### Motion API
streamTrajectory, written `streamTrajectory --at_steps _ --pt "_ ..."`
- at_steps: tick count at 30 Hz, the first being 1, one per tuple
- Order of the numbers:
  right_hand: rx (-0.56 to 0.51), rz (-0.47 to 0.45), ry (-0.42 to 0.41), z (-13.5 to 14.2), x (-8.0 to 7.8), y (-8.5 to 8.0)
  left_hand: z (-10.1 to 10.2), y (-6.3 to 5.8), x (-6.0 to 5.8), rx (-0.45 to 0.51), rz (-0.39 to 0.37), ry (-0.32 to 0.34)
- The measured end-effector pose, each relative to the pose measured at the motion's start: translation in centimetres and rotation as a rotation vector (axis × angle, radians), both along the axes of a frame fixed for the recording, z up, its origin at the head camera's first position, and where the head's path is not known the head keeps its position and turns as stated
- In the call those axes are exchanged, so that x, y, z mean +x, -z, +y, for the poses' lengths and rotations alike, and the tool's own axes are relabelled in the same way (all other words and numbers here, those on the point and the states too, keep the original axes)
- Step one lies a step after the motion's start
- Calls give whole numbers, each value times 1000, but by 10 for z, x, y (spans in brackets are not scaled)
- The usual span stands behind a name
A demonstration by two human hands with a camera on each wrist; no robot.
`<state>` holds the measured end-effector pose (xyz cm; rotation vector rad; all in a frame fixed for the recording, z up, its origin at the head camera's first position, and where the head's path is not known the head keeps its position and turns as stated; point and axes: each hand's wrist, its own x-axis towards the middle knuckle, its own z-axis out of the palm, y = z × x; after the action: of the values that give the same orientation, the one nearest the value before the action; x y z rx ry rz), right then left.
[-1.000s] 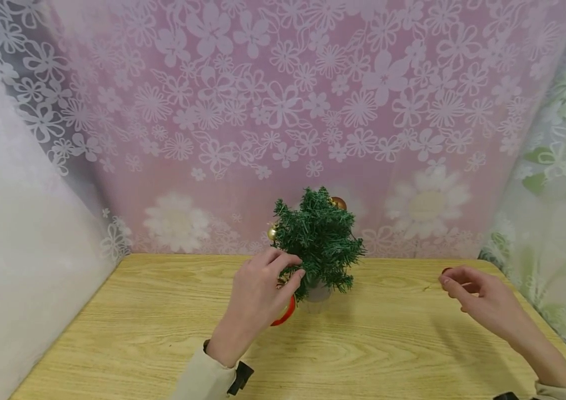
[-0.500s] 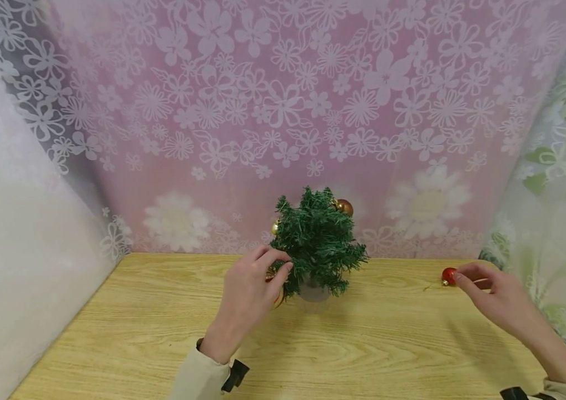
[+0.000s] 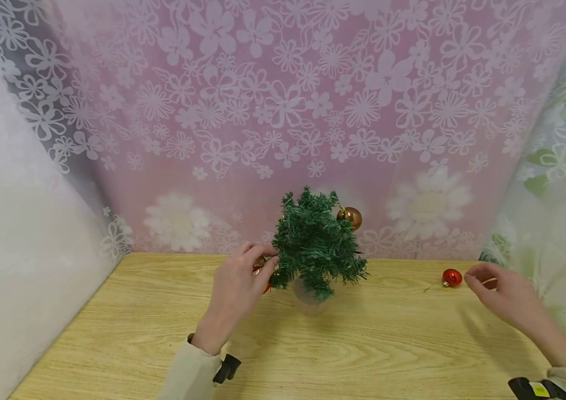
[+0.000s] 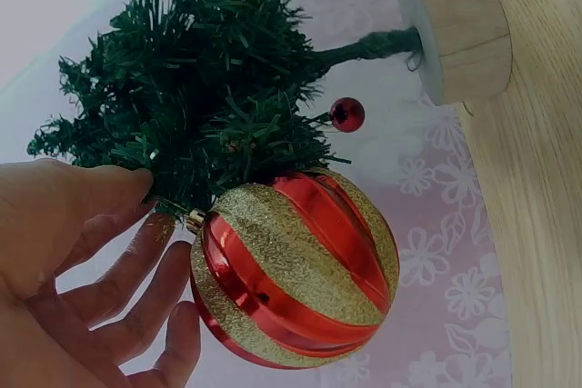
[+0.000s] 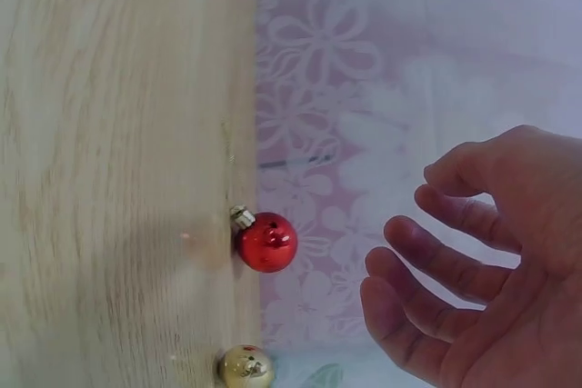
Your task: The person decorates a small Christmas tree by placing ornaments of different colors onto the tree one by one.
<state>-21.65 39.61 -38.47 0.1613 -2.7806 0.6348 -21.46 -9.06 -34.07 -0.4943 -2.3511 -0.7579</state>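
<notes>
At the small Christmas tree point(image 3: 313, 239), my left hand point(image 3: 235, 283) pinches at the branch tip where a large red-and-gold striped Christmas ball point(image 4: 300, 270) hangs by its gold cap. Thumb and forefinger meet near the cap; the hanging loop is hard to make out. In the head view the hand mostly hides this ball. A small red bauble point(image 3: 452, 278) lies at the table's right, its string beside it. My right hand point(image 3: 505, 294) is just right of that bauble, apart from it, fingers loosely bent and holding nothing.
A brown shiny ball point(image 3: 350, 218) hangs on the tree's right side. A tiny red berry point(image 4: 347, 114) sticks out near the trunk, above the round wooden base point(image 4: 464, 34). In the right wrist view, a gold bauble point(image 5: 245, 367) lies beyond the red one. Flowered curtains surround the wooden table point(image 3: 388, 344).
My right hand has let go of the small red bauble and drawn off to the right. My left hand has moved left with the striped ball, and the tree has turned and leaned slightly.
</notes>
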Motion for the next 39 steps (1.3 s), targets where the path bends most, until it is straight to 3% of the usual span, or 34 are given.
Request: streamTrajectory --at_steps 10,24,27,32,39 --pt "153 49 -98 -2 -27 9 -5 3 -6 40 -56 -2" --pt "369 77 -228 5 -53 19 -4 2 -13 36 -12 -5" --pt "365 53 -247 6 -57 22 -2 2 -16 29 -4 -4" --pt "348 -11 -211 6 -58 24 -1 5 -21 34 -5 3" --pt "310 -1 -190 10 -59 34 2 8 -26 36 -7 11"
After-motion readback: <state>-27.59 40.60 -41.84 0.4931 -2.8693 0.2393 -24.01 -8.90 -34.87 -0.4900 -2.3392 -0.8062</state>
